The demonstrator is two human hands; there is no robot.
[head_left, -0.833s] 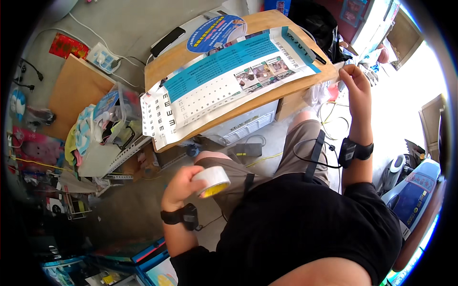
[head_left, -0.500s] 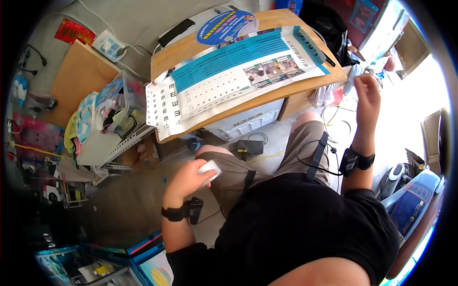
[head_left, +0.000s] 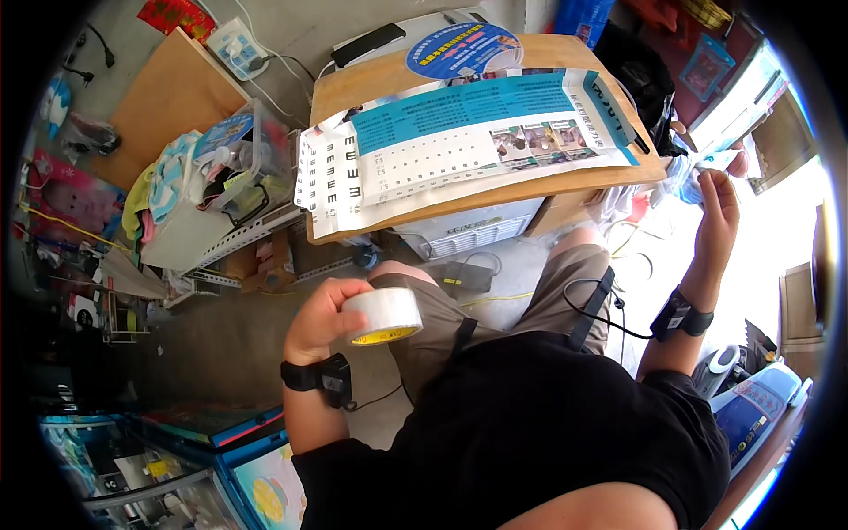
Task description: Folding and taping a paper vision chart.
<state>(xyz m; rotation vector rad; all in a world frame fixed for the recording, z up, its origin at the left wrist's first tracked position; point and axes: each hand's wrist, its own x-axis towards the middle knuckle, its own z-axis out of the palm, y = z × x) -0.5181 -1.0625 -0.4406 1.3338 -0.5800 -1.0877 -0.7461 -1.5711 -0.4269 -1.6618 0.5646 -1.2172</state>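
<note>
The tape roll [head_left: 392, 309] is found at seven o'clock, just off the middle of the view, where it is grasped by the left hand [head_left: 320, 320]. Its white outer side is turned upward, and its yellow inner ring is shown toward six o'clock. The roll is pressed by the thumb at its nine o'clock edge, and part of the brown shorts [head_left: 574, 276] is seen behind it.

The right hand [head_left: 720, 201] is raised between two and three o'clock, well apart from the roll. Its fingertips are drawn together near the thumb; whether anything thin is pinched there cannot be told. A black band [head_left: 302, 377] is worn on the left wrist, and another dark strap [head_left: 696, 320] on the right.

At one o'clock a wooden table [head_left: 353, 93] is seen, largely covered by a printed poster [head_left: 442, 159] in white and teal, whose nine o'clock end is reached past the table's edge. A round blue sign [head_left: 464, 50] is laid at twelve o'clock, beyond the poster, with a black phone [head_left: 368, 44] beside it. At ten o'clock a clear plastic box [head_left: 272, 146] is filled with small things, and a striped cloth [head_left: 172, 185] is draped beside it.
</note>
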